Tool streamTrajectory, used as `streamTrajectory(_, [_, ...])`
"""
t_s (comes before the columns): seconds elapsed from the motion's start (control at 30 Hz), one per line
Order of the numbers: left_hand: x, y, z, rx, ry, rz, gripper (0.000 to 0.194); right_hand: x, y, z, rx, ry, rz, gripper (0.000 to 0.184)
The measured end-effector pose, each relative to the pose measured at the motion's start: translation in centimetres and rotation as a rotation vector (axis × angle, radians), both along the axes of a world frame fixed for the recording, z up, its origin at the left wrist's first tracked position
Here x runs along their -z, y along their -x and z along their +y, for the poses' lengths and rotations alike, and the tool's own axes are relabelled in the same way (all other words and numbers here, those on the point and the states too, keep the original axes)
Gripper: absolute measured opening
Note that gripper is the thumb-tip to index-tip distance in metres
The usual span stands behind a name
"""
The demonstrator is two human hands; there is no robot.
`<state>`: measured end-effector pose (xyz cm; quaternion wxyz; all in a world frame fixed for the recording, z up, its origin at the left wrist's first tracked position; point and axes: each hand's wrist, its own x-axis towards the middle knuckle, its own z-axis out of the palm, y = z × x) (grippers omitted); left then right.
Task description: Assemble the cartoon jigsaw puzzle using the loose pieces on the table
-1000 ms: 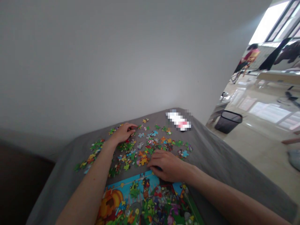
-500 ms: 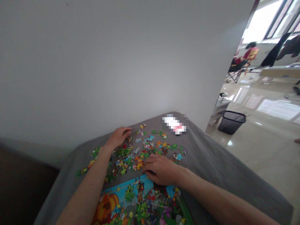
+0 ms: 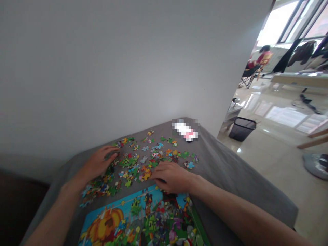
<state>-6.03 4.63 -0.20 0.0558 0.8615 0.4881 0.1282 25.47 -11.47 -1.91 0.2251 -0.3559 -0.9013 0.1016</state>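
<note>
Leftward since the earlier frame: your left hand [image 3: 98,160], fingers parted; your right hand [image 3: 171,176], curled; grip in either indeterminable. Nearest you, the board [image 3: 135,206] seems partly filled, many pieces [image 3: 146,176] loose beyond.

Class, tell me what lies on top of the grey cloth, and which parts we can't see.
On the grey cloth lie loose jigsaw pieces, a colourful puzzle picture and a pixelated object. Whatever is beneath the left hand and right hand is covered.
</note>
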Motion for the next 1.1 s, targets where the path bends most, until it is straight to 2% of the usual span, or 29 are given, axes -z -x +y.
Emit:
streamTrajectory(0.1, [0.6,1.2,0.7,-0.088,-0.015,-0.014,0.059,0.0,-1.4,1.0,0.114,-0.047,0.061,0.022])
streamTrajectory(0.23, [1.0,1.7,1.2,-0.113,0.010,-0.042,0.061,0.8,-4.5,2.6,0.381,-0.099,0.104,0.026])
streamTrajectory(0.33, [1.8,1.9,1.5,-0.109,0.013,-0.055,0.061,1.7,-6.3,3.5,0.517,-0.056,-0.002,0.036])
streamTrajectory(0.43, [2.5,1.8,1.5,-0.104,0.015,-0.057,0.058,2.1,-6.8,3.7,0.592,0.039,-0.107,0.045])
streamTrajectory(0.57, [3.2,1.5,1.2,-0.118,0.067,-0.050,0.062,1.9,-6.9,3.5,0.576,0.091,-0.152,0.045])
streamTrajectory(0.77, [3.6,1.0,0.7,-0.145,0.073,0.033,0.061,1.9,-6.9,3.3,0.560,0.048,-0.146,0.040])
streamTrajectory(0.87, [3.4,0.9,0.6,-0.154,0.078,0.064,0.059,1.6,-6.0,2.9,0.476,0.015,-0.104,0.037])
streamTrajectory(1.0, [3.1,0.7,0.3,-0.164,0.084,0.083,0.058,1.1,-4.9,2.3,0.318,0.060,-0.129,0.036])
streamTrajectory(1.1, [3.3,0.6,0.3,-0.160,0.070,0.078,0.059,1.0,-4.9,2.4,0.345,0.052,-0.121,0.030])
